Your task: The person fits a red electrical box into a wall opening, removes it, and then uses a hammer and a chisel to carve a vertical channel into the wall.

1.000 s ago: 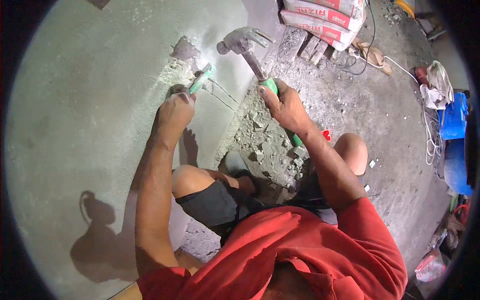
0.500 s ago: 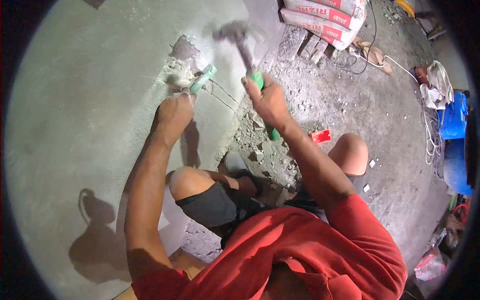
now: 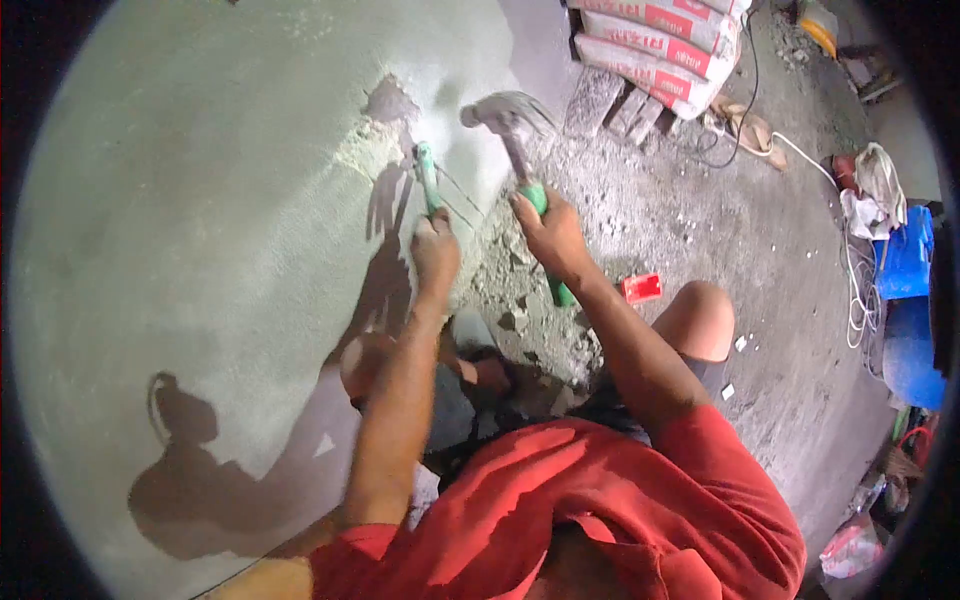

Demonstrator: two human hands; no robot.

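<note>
A person in a red shirt crouches at a grey plastered wall (image 3: 200, 250). The left hand (image 3: 436, 250) is closed around a green-handled chisel (image 3: 427, 178), its tip at the edge of a chipped patch (image 3: 372, 140). The right hand (image 3: 552, 236) is wrapped round a steel claw hammer (image 3: 515, 140) (green grip), whose head is raised just beside the chisel, not touching it. Broken plaster rubble (image 3: 520, 290) lies below, near stacked cement sacks (image 3: 660, 45).

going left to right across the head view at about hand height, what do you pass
chipped patch of wall → chisel held in the left hand → hammer held in the right hand → red box on the floor → blue container
</note>
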